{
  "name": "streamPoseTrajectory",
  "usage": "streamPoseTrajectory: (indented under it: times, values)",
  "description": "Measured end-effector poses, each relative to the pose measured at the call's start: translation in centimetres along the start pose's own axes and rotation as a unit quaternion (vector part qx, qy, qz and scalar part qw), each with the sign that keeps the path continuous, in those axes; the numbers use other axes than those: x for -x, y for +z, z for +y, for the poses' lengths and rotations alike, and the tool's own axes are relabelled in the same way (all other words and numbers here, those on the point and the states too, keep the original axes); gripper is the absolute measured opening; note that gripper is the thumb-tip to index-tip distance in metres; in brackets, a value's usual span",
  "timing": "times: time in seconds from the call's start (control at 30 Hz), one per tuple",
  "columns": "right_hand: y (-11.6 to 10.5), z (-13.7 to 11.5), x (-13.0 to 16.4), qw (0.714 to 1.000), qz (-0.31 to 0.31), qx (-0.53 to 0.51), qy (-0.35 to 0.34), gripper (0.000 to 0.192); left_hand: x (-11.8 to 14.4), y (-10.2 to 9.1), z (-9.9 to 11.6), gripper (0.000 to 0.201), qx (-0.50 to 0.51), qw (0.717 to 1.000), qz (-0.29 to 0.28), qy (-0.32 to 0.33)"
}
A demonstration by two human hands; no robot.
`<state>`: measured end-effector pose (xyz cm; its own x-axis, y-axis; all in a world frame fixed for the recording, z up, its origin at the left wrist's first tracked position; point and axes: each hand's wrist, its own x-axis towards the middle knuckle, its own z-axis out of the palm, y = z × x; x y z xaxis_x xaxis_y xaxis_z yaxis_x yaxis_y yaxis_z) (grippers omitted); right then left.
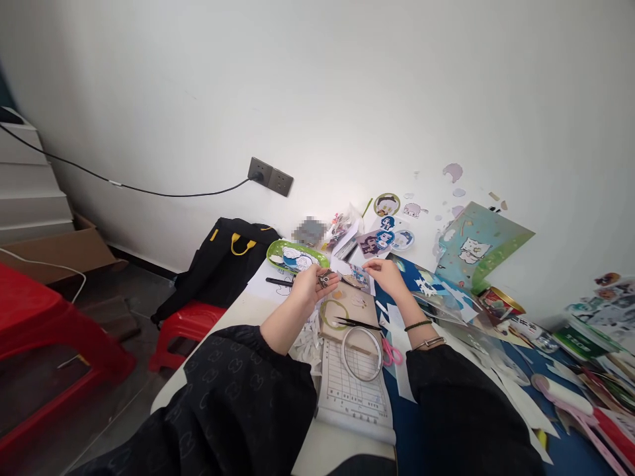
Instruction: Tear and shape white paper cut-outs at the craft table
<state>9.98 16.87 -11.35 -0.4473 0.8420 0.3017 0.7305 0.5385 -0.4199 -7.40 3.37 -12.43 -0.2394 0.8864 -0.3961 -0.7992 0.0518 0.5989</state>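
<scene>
A cluttered desk (342, 449) runs from the lower centre of the frame to the right edge, pushed against a plain white wall (347, 79) that fills the upper half; a grey wall socket (270, 176) sits at centre left with a black cable trailing to the upper left. On the dark floor at the left stand two red plastic stools (186, 324), the nearer one carrying a black backpack (223, 261). At the middle of the frame the left hand (313, 284) is closed around small metal scissors (325, 279), and the right hand (384, 274) pinches the edge of a printed sticker sheet (354, 273) held between the two hands just above the desk. Below them lie one green ring (333, 314), one larger white ring (362, 354), one black pair of tweezers (357, 323) and one pink pair of scissors (391, 352), on a lined notepad (350, 396). A green tray (278, 251) behind the left hand holds cartoon cut-outs. At the right stands an open round tin (499, 303); its contents cannot be made out.
</scene>
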Motion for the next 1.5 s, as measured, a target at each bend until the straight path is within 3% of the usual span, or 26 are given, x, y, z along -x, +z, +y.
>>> streamPoseTrajectory:
  times: [0.3,0.6,0.7,0.83,0.97,1.1,1.2,1.27,1.37,1.5]
  values:
    - [0.4,0.2,0.7,0.998,-0.04,0.048,0.016,0.015,-0.3,-0.1,-0.1,0.012,0.002,1.0,0.002,-0.001]
    - [-0.5,-0.5,1.8,0.996,0.023,0.085,-0.015,0.018,-0.2,-0.2,-0.1,0.017,0.0,1.0,-0.005,-0.011]
    - [-1.8,-1.4,4.3,0.996,0.046,0.065,-0.028,0.018,0.0,-0.2,0.1,0.018,-0.002,0.999,-0.021,-0.025]
    - [-3.7,-2.6,10.9,0.998,0.06,0.01,-0.028,0.02,0.3,-0.3,0.1,0.021,-0.004,0.997,-0.055,-0.055]
    - [-4.2,-2.2,19.4,0.977,0.063,-0.168,0.111,0.021,0.6,-0.3,0.0,0.022,-0.006,0.994,-0.083,-0.078]
    - [-2.5,-0.4,25.2,0.907,0.125,-0.316,0.248,0.032,1.7,0.3,0.4,0.02,-0.022,0.991,-0.101,-0.082]
    - [-1.3,0.1,26.4,0.86,0.176,-0.389,0.28,0.034,3.3,1.3,0.9,0.021,-0.04,0.99,-0.112,-0.074]
    - [-1.0,-0.2,26.4,0.85,0.175,-0.414,0.275,0.036,4.8,1.9,0.7,0.023,-0.058,0.988,-0.118,-0.075]
    - [-1.4,-1.0,26.2,0.86,0.17,-0.411,0.252,0.042,7.4,2.5,-1.1,0.023,-0.069,0.983,-0.139,-0.096]
    - [-1.8,-1.5,26.3,0.881,0.148,-0.397,0.209,0.041,10.0,2.0,-5.4,0.023,-0.036,0.978,-0.149,-0.144]
